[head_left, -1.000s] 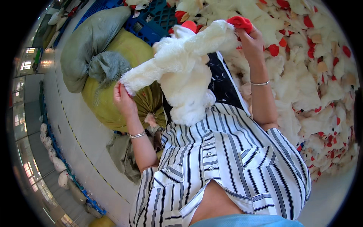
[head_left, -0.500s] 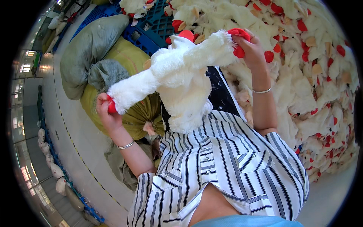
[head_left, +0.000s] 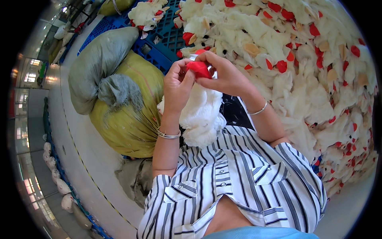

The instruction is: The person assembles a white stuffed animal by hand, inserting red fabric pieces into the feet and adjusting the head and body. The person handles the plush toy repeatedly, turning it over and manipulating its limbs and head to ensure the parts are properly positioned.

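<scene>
White plush toy (head_left: 202, 115) is held at chest height, above the striped shirt (head_left: 234, 187); its red part (head_left: 199, 68) is pinched by fingers of left hand (head_left: 178, 85) and right hand (head_left: 223, 75); plush pile (head_left: 318, 71) lies to the right

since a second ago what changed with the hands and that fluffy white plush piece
The left hand swung in from the far end of the fluffy white plush piece to meet the right hand; both now pinch its red fabric part, and the plush hangs bunched below instead of stretched out. The big pile of white plush pieces and the yellow-green sack stayed put.
</scene>
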A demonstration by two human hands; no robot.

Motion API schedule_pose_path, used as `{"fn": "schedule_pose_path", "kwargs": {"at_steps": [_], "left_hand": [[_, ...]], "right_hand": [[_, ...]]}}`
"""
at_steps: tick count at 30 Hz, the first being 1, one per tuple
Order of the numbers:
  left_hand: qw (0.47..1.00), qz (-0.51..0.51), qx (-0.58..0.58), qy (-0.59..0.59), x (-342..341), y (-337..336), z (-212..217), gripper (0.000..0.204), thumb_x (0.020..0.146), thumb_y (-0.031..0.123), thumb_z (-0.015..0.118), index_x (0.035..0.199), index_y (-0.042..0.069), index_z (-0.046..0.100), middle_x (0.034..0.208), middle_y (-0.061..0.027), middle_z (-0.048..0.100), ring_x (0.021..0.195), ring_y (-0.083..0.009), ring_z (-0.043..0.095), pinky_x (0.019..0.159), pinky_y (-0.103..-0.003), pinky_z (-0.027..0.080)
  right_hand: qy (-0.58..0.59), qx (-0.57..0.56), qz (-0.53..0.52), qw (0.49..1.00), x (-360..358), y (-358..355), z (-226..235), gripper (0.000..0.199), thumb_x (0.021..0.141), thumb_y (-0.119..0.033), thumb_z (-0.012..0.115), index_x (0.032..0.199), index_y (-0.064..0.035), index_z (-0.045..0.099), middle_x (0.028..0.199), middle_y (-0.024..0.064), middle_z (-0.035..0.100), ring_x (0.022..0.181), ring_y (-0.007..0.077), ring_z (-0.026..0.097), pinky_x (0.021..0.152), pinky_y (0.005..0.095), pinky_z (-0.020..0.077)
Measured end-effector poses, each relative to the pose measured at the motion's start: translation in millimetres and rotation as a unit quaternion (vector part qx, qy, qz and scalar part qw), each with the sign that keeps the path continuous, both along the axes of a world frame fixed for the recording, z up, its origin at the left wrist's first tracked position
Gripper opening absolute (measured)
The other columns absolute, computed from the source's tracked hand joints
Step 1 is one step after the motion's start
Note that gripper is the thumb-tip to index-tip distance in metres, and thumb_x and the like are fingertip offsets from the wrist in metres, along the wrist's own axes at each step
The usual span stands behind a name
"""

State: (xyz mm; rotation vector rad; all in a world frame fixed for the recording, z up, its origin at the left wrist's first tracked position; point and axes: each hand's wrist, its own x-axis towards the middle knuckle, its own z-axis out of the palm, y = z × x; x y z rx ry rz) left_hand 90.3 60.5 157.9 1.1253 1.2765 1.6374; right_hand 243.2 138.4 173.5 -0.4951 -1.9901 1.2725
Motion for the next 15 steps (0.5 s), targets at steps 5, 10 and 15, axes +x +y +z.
{"fn": "schedule_pose_path", "kwargs": {"at_steps": [5,10,15], "left_hand": [[0.999,-0.005,-0.028,0.017,2,5,0,0.017,0.096,0.012,0.061,0.110,0.002,0.059,0.092,-0.0019,0.064,0.071,-0.0044,0.058,0.059,-0.020,0.048],[0.994,0.016,-0.003,-0.106,11,3,-3,0.029,0.095,0.012,0.062,0.119,0.002,0.049,0.098,-0.0030,0.062,0.076,-0.0059,0.059,0.062,-0.021,0.049],[0.997,-0.036,-0.071,-0.015,9,-5,-12,0.018,0.096,0.015,0.062,0.108,0.004,0.057,0.084,0.0006,0.063,0.067,-0.0042,0.055,0.059,-0.019,0.045]], "right_hand": [[0.107,-0.217,0.056,0.969,14,11,-21,0.022,0.093,-0.018,0.066,0.102,0.0005,0.058,0.086,0.0018,0.062,0.074,0.0052,0.055,0.064,0.0223,0.0454],[0.095,-0.238,0.020,0.966,3,1,-30,0.015,0.092,-0.013,0.066,0.090,-0.0011,0.057,0.074,-0.0014,0.060,0.068,0.0030,0.054,0.059,0.0213,0.0442],[0.059,-0.212,0.005,0.975,6,-1,-32,0.018,0.082,-0.007,0.071,0.080,-0.0029,0.053,0.073,0.0002,0.057,0.067,0.0056,0.053,0.058,0.0231,0.0438]]}}
